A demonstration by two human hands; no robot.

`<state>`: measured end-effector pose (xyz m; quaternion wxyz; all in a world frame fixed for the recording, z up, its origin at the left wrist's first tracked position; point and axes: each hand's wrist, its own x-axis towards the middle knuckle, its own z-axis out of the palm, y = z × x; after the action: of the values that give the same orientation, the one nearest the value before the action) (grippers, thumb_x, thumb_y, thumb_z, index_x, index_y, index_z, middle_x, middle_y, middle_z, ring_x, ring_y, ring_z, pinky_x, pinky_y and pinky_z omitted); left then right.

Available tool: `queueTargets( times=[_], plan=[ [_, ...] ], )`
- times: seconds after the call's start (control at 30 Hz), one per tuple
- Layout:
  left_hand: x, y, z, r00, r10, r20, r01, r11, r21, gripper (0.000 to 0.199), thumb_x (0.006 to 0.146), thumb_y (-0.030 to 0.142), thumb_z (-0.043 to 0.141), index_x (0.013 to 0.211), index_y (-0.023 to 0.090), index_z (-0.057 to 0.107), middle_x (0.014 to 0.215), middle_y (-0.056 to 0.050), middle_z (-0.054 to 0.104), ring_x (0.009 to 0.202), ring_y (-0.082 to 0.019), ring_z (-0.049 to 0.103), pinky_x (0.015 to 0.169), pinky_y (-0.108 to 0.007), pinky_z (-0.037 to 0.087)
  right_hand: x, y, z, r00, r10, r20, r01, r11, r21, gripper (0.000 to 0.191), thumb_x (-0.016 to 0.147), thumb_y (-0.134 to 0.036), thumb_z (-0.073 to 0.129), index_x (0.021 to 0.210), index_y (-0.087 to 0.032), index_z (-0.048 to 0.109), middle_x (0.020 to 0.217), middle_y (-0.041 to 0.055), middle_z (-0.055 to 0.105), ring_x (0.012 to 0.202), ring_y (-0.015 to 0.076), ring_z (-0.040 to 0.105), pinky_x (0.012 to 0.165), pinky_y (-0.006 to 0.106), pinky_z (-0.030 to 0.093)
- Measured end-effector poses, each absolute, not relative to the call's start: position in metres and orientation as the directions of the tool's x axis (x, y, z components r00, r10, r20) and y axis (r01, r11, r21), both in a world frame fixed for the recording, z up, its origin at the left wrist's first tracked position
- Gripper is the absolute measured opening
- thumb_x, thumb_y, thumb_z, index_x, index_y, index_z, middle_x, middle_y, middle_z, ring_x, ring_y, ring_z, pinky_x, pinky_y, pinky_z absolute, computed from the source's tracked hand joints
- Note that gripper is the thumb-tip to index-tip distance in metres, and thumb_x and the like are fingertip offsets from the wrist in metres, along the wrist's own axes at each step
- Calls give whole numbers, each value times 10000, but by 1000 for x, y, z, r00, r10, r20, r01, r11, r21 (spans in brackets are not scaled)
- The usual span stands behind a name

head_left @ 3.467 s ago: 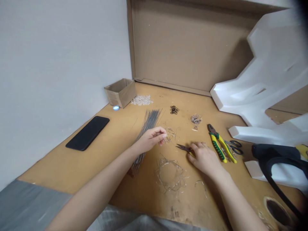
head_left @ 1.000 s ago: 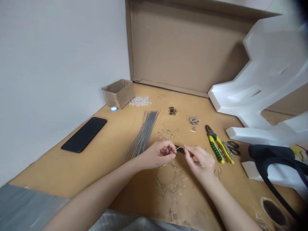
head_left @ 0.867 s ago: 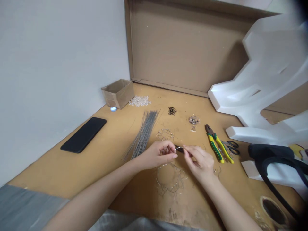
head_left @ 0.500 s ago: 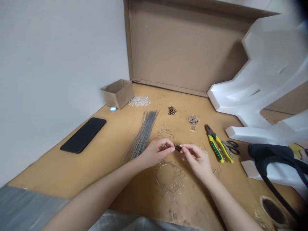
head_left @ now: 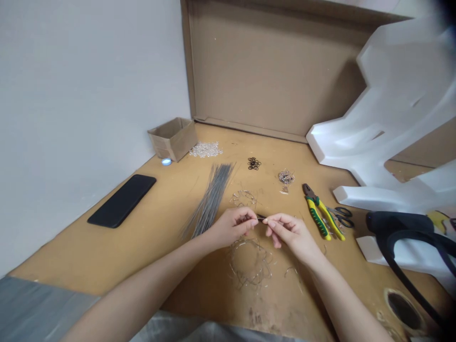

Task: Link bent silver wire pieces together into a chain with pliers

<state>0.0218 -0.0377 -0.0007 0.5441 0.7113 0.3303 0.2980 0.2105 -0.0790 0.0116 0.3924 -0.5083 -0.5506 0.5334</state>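
So right at the front edge of the desk (head_left: 124, 261) there's some grey cloth (head_left: 217, 331), and just past it a loose ring of bent wires (head_left: 264, 270) lying flat. Beyond that are both hands. The left hand (head_left: 237, 225) has its fingers (head_left: 252, 222) narrowed to a pinch on one end of a thin wire (head_left: 261, 219), and the right hand (head_left: 290, 232) pinches the other end. The wire runs through the small gap between them, though it's so fine I honestly can't swear to its shape. A dark tool (head_left: 262, 216) pokes out just behind it, mostly hidden.

Left of the hands: a bundle of straight grey wires (head_left: 213, 197), then a black phone (head_left: 123, 200) well apart. To the right: yellow-and-green pliers (head_left: 318, 213), with black-handled scissors (head_left: 344, 216) just beside them.

Further back, a tangle of silvery wire (head_left: 286, 176) and a little heap of black rings (head_left: 254, 164) sit straight on the desk. Same for the clear beads (head_left: 205, 149): they're piled next to the small cardboard box (head_left: 173, 142). That box is open-topped and upright, but its bottom is hidden, so can't tell what's in it. Behind everything stands a big cardboard panel (head_left: 256, 71) with folded edges.
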Motion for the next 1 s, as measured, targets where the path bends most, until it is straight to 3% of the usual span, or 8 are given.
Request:
queueTargets(
  times=[0.17,0.33,0.57,0.77,0.87,1.0],
  plan=[
    [25,-37,-6,498,864,73,74,-126,989,216,851,364,428,828,157,488,656,28,507,557,-78,492,543,-196,390,208,-78,9,-64,995,-76,164,-65,-984,252,714,-409,644,763,-163,668,575,-23,554,423,59,448,410,189,337],
    [27,-46,-2,440,886,146,248,-277,928,227,832,308,447,670,153,475,562,48,430,504,-63,393,485,-178,314,203,-76,1,44,996,-72,59,-74,-995,260,722,-411,636,795,-163,666,479,-27,560,435,84,477,481,216,400],
    [31,-56,4,598,790,135,358,-414,837,54,755,211,530,756,170,564,676,25,561,604,-77,500,563,-173,377,196,-80,-9,140,967,212,395,141,-908,164,741,-323,616,742,-168,669,626,16,586,505,118,542,517,246,439],
    [31,-54,1,652,737,178,408,-539,737,56,748,228,558,758,174,564,690,20,592,616,-89,517,568,-179,370,193,-82,-6,126,949,290,490,195,-850,145,755,-295,600,762,-171,673,630,19,590,517,126,564,523,250,450],
    [31,-53,-1,642,738,210,432,-573,696,84,774,180,496,742,175,574,691,18,591,614,-87,502,567,-185,349,191,-82,-3,112,966,234,432,165,-886,153,742,-313,614,751,-169,667,598,14,596,509,125,563,525,249,455],
    [30,-51,0,604,781,160,430,-489,759,130,783,185,468,717,174,579,646,30,573,576,-78,476,542,-181,335,191,-82,-2,76,997,8,194,-7,-981,226,735,-376,617,790,-158,640,492,-7,592,441,118,544,483,239,456]
  ],
)
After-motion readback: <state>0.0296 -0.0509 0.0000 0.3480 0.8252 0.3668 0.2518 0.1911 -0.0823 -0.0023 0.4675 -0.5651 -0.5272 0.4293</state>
